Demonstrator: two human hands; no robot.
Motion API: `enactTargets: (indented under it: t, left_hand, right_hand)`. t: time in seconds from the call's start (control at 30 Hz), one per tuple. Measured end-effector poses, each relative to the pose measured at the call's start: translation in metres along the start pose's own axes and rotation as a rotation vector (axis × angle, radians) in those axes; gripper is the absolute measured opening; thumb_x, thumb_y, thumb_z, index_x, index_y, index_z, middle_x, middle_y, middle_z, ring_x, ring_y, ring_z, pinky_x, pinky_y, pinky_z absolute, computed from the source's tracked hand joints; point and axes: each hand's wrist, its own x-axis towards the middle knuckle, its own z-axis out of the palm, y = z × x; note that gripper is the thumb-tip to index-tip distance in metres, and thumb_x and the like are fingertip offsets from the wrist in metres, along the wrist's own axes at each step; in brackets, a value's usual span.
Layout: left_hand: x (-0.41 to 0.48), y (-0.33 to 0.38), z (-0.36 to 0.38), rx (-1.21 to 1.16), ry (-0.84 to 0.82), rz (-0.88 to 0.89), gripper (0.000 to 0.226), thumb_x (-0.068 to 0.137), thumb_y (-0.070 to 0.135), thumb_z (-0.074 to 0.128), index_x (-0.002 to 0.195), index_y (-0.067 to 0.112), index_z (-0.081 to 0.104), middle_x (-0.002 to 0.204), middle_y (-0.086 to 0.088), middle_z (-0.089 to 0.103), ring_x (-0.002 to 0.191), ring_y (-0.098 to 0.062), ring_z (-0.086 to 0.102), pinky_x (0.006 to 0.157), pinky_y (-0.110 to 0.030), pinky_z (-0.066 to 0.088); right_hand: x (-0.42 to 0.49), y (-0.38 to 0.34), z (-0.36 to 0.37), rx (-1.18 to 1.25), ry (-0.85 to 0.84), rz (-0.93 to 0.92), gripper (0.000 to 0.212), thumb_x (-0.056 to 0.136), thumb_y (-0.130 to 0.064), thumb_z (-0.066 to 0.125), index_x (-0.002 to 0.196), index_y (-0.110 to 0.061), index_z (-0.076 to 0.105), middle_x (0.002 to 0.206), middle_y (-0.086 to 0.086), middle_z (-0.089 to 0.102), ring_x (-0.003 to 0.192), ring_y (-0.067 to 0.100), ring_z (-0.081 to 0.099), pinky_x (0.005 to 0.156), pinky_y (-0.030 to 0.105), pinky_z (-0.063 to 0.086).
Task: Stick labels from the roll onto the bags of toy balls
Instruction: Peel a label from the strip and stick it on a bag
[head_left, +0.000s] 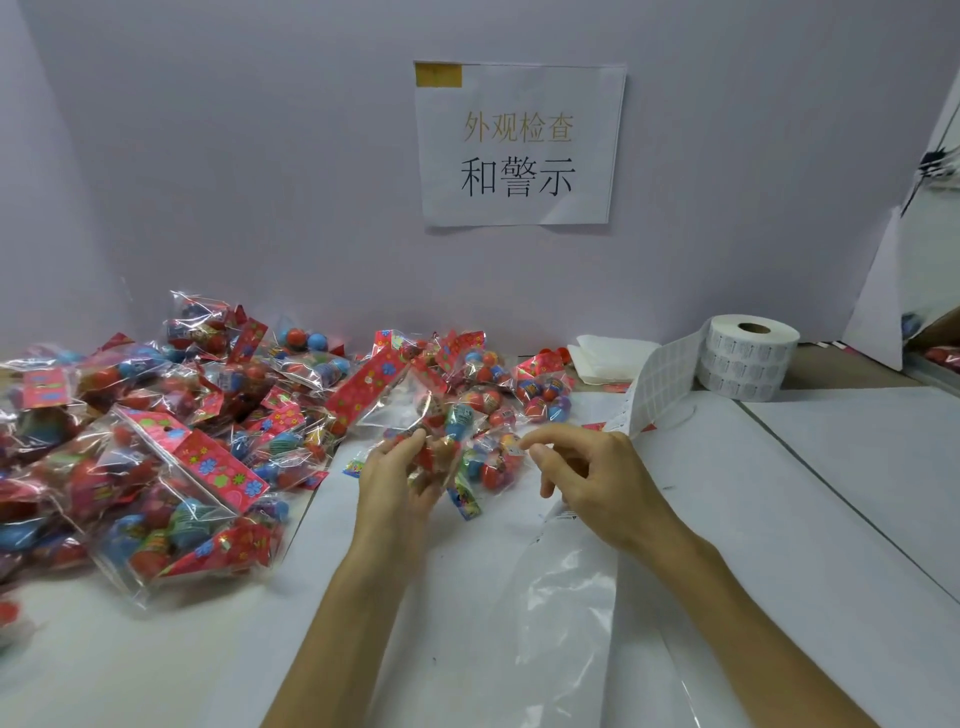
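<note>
My left hand (397, 478) grips a clear bag of toy balls (441, 415) with a red flowered header, lifted a little above the white table (156, 665). My right hand (587, 478) hovers just right of that bag with its fingers curled and thumb near the forefinger; whether a small label sits between them I cannot tell. The white label roll (748, 358) stands upright at the back right. Its loose strip of labels (657, 387) trails down toward my right hand.
A big heap of bagged toy balls (156, 426) covers the left side and back of the table. A clear plastic sheet (561, 597) lies under my right forearm. Folded white paper (608, 353) lies by the wall, under a posted sign (519, 145).
</note>
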Motion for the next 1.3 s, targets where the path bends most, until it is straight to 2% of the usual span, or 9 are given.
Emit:
enactTargets:
  t: [0.13,0.3,0.4,0.57,0.67,0.9,1.03,1.17,1.3]
  left_hand:
    - [-0.003,-0.002,0.002,-0.049,-0.075,-0.054,0.025,0.096,0.013,0.062,0.117,0.000,0.067,0.105,-0.015,0.076,0.099,-0.027,0.070,0.089,-0.036,0.056]
    - [-0.003,-0.005,0.003,-0.083,-0.113,-0.048,0.032,0.091,0.010,0.068,0.121,-0.001,0.066,0.119,-0.016,0.074,0.107,-0.023,0.070,0.093,-0.032,0.056]
    - [-0.005,-0.005,0.006,-0.100,-0.146,-0.029,0.040,0.088,0.010,0.069,0.125,-0.005,0.064,0.125,-0.022,0.070,0.108,-0.025,0.068,0.101,-0.036,0.051]
    - [-0.005,-0.006,0.006,-0.114,-0.164,-0.024,0.043,0.084,0.010,0.069,0.123,-0.005,0.062,0.123,-0.022,0.069,0.109,-0.028,0.064,0.109,-0.040,0.046]
    - [-0.005,-0.005,0.006,-0.116,-0.157,-0.024,0.040,0.092,0.006,0.065,0.129,-0.007,0.060,0.121,-0.022,0.065,0.111,-0.029,0.059,0.114,-0.043,0.041]
    - [-0.010,-0.002,0.008,-0.081,-0.157,-0.016,0.038,0.094,0.006,0.063,0.129,-0.008,0.060,0.128,-0.024,0.067,0.108,-0.027,0.065,0.095,-0.032,0.053]
    - [-0.010,-0.002,0.007,-0.056,-0.184,-0.007,0.025,0.092,0.008,0.065,0.116,0.002,0.067,0.122,-0.019,0.071,0.104,-0.023,0.069,0.091,-0.029,0.055]
    - [-0.010,-0.003,0.007,-0.031,-0.188,0.003,0.021,0.090,0.009,0.066,0.111,0.009,0.069,0.115,-0.014,0.075,0.104,-0.023,0.070,0.094,-0.031,0.055]
    - [-0.008,-0.004,0.006,-0.030,-0.175,0.017,0.025,0.092,0.007,0.065,0.117,0.006,0.068,0.118,-0.016,0.074,0.105,-0.023,0.070,0.100,-0.036,0.052]
  right_hand:
    - [-0.001,-0.011,-0.001,0.147,-0.019,0.016,0.014,0.098,-0.028,0.062,0.101,-0.028,0.075,0.065,-0.007,0.070,0.056,0.006,0.063,0.053,0.016,0.047]
    - [0.002,-0.030,-0.011,0.857,-0.154,0.181,0.033,0.092,-0.031,0.053,0.110,-0.015,0.076,0.070,0.014,0.067,0.054,0.020,0.054,0.051,0.028,0.046]
    - [0.001,-0.034,-0.012,1.058,-0.267,0.263,0.039,0.096,-0.033,0.051,0.123,-0.012,0.072,0.070,0.013,0.062,0.053,0.017,0.049,0.050,0.027,0.043]
    - [0.001,-0.034,-0.004,1.020,-0.314,0.329,0.048,0.095,-0.036,0.044,0.129,-0.012,0.067,0.067,0.009,0.057,0.050,0.013,0.040,0.050,0.026,0.038]
    - [0.000,-0.034,-0.003,0.974,-0.317,0.323,0.049,0.092,-0.038,0.046,0.130,-0.014,0.066,0.067,0.007,0.058,0.050,0.012,0.041,0.050,0.025,0.039]
    - [0.000,-0.033,-0.001,0.942,-0.325,0.332,0.049,0.092,-0.040,0.047,0.131,-0.016,0.065,0.067,0.006,0.059,0.051,0.011,0.041,0.050,0.024,0.039]
    - [0.000,-0.033,-0.001,0.897,-0.326,0.323,0.052,0.091,-0.044,0.047,0.133,-0.018,0.064,0.067,0.006,0.059,0.053,0.012,0.043,0.051,0.025,0.040]
    - [0.000,-0.033,0.000,0.845,-0.324,0.309,0.046,0.096,-0.046,0.054,0.134,-0.022,0.061,0.068,0.007,0.060,0.052,0.012,0.044,0.051,0.025,0.041]
    - [0.001,-0.033,0.001,0.807,-0.321,0.311,0.048,0.091,-0.045,0.050,0.133,-0.025,0.061,0.070,0.009,0.062,0.053,0.013,0.045,0.051,0.024,0.042]
